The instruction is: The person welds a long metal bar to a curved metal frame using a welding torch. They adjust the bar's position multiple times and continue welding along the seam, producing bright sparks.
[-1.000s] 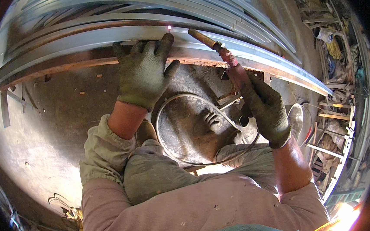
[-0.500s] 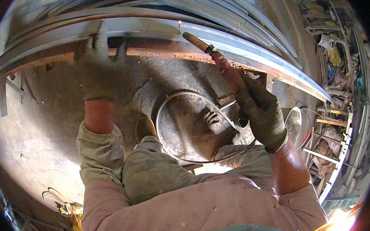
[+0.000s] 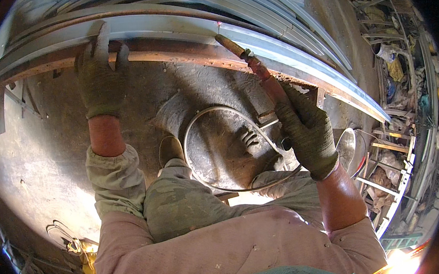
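Hands: right (image 3: 306, 130) hides torch (image 3: 247, 60) grip.

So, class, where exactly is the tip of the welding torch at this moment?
In the head view, the welding torch, held in the gloved right hand, has its tip at upper centre against the grey metal strips, above the rusty bar.

The floor (image 3: 36, 167) was bare grey concrete, dusty and stained, with strong sunlight falling across its lower left part and shadow lying under the workpiece. Along the right side stood cluttered metal racks (image 3: 395, 71) crowded with scrap, rags and odd parts, and a round metal bowl (image 3: 352, 150) sat on the ground near them, beside loose steel bars (image 3: 388, 185)
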Demonstrator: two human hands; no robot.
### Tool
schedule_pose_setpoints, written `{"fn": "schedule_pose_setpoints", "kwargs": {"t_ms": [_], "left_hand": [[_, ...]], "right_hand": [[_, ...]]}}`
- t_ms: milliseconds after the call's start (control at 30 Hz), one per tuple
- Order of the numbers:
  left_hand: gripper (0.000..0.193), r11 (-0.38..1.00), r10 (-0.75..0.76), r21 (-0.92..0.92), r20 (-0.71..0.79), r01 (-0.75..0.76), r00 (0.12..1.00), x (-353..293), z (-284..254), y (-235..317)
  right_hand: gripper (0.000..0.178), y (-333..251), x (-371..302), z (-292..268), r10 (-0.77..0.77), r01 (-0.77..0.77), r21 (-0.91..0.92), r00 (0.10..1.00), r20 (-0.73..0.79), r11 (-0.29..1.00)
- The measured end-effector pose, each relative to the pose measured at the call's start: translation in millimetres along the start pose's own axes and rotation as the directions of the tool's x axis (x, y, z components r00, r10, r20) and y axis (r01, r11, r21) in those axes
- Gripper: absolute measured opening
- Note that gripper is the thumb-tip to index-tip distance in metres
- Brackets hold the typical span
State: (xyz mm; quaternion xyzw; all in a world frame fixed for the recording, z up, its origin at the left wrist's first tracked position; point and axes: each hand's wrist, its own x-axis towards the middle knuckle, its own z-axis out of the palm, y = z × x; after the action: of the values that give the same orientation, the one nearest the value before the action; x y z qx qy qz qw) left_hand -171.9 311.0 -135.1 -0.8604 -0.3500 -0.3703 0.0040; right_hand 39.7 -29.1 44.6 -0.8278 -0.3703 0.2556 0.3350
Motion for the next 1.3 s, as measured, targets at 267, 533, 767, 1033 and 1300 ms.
{"fn": "schedule_pose_setpoints", "kwargs": {"t_ms": [267,533,767,1033,1300], "left_hand": [[0.061,0.995,0.098,0.036,-0.010,-0.098,0.995,-3,-2,-6],[0.059,0.985,-0.038,-0.165,0.095,0.054,0.995,3,-14,1],[0.060,0.963,-0.010,-0.266,0.104,0.037,0.995,-7,5,-18],[0.064,0.934,-0.042,-0.351,0.087,0.070,0.995,-19,11,-23],[0.064,0.968,-0.058,-0.239,0.108,0.083,0.992,-19,9,-42]], "right_hand": [[0.037,0,-4,0,0.017,-0.019,-0.052,1.000,-0.022,0.998],[0.037,-16,2,-6,-0.029,0.031,-0.078,0.999,0.025,0.997],[0.036,-18,4,-7,-0.157,0.154,-0.176,0.988,0.001,0.972],[0.037,-12,1,-9,-0.081,0.081,-0.143,0.997,0.003,0.986],[0.037,-17,3,-11,-0.029,0.031,-0.109,0.999,0.023,0.994]]}}
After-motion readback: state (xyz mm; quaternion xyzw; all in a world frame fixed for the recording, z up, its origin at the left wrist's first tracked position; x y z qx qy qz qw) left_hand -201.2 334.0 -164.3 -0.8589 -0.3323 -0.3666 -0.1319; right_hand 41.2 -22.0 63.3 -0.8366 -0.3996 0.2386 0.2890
